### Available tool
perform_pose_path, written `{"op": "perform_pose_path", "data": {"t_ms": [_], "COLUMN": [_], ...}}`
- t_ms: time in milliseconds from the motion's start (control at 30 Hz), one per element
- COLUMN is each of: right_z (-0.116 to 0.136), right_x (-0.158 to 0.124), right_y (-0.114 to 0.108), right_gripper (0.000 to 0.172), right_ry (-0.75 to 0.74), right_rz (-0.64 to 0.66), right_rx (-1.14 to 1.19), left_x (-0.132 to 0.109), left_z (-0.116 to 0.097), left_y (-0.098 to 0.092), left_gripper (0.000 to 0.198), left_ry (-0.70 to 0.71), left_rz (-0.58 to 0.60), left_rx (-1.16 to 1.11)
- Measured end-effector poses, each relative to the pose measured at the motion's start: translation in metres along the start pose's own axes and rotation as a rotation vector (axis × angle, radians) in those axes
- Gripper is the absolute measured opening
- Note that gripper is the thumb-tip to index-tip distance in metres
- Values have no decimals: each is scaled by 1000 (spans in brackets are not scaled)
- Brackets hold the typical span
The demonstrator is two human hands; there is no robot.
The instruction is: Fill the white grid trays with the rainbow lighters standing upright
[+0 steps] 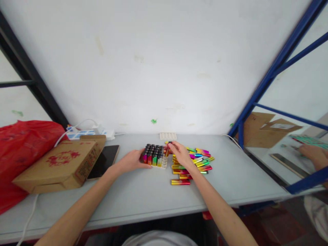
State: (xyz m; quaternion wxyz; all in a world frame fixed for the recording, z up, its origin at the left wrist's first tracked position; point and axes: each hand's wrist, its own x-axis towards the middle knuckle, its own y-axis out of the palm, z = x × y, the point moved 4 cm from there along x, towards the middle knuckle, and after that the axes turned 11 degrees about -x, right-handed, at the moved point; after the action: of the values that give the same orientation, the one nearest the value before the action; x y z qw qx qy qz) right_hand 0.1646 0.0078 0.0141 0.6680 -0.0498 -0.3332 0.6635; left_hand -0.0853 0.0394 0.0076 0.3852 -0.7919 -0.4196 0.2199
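Several lighters [152, 156] with black tops and shiny coloured bodies stand upright in rows in a white tray [163, 164]. My left hand [132, 160] grips the left side of this block, its thumb along the front and its fingers behind. Between the fingertips of my right hand [180, 153] is one lighter [167, 150], held nearly upright over the tray's right end, where open holes show. Below and beyond my right wrist lies a loose pile of shiny lighters [180, 182] in yellow, red, green, blue and purple, partly hidden by my forearm.
A second white tray with holes [167, 136] lies by the wall. To the left are a phone [105, 160], a cardboard box [58, 164], a red plastic bag [28, 150] and a power strip [110, 134]. Past the blue frame [256, 92], another person's hand [314, 155] shows.
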Motion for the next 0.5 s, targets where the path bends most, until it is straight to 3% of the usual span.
{"op": "perform_pose_path", "data": {"t_ms": [167, 500], "right_z": [-1, -5], "right_x": [-2, -3], "right_y": [4, -2], "right_gripper": [26, 27], "right_ry": [-13, -139], "right_rz": [-10, 152], "right_rx": [-215, -385], "left_x": [-1, -1], "left_z": [-2, -3], "left_y": [-1, -1], "left_gripper": [80, 77], "left_ry": [-7, -21], "left_rz": [-12, 8], "left_rx": [-3, 19]}}
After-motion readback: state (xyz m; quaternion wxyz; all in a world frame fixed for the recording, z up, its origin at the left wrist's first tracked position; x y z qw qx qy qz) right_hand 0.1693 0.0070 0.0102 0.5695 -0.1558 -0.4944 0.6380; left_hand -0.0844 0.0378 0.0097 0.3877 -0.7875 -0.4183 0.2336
